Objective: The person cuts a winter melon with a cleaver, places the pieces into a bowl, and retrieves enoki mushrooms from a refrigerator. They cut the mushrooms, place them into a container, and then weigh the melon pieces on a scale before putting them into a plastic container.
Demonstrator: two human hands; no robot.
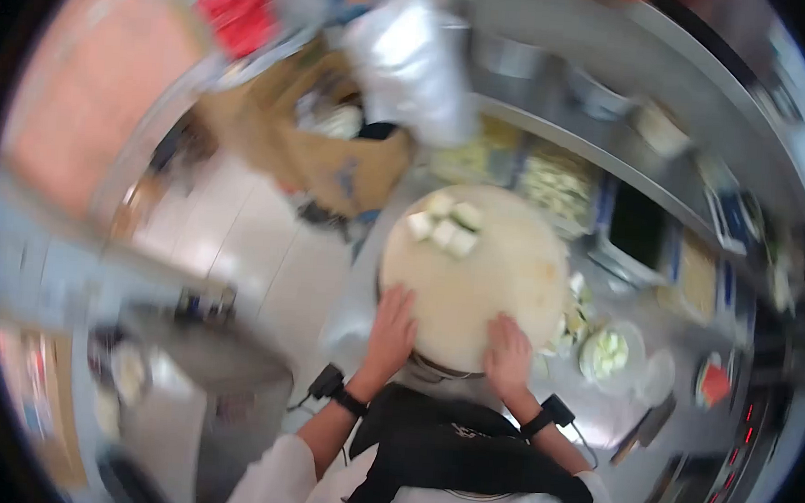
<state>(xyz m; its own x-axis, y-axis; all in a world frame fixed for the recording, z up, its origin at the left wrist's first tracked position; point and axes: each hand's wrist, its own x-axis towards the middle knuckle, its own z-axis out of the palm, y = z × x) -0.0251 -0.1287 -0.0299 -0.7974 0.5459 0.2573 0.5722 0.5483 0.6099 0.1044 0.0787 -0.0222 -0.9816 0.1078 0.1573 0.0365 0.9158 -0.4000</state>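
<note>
A thick round cutting board (473, 302) lies in front of me, with several pale, green-edged vegetable chunks (458, 243) grouped near its far left edge. My left hand (394, 329) rests at the board's near left rim, fingers stretched over its top. On the near right rim lies my right hand (507, 352), its fingers also on the board and slightly bent. Neither hand touches the chunks. Motion blur softens the fingers, and the thumbs are hard to make out. Right of the board sit a bowl of cut pale green pieces (609, 353) and some loose scraps (573, 322).
A cleaver (646, 431) lies on the steel counter at right. Containers of chopped food (556, 189) and a dark-filled tray (639, 224) line the back under a metal shelf (567, 128). An open cardboard box (352, 170) stands at far left, above the tiled floor (256, 233).
</note>
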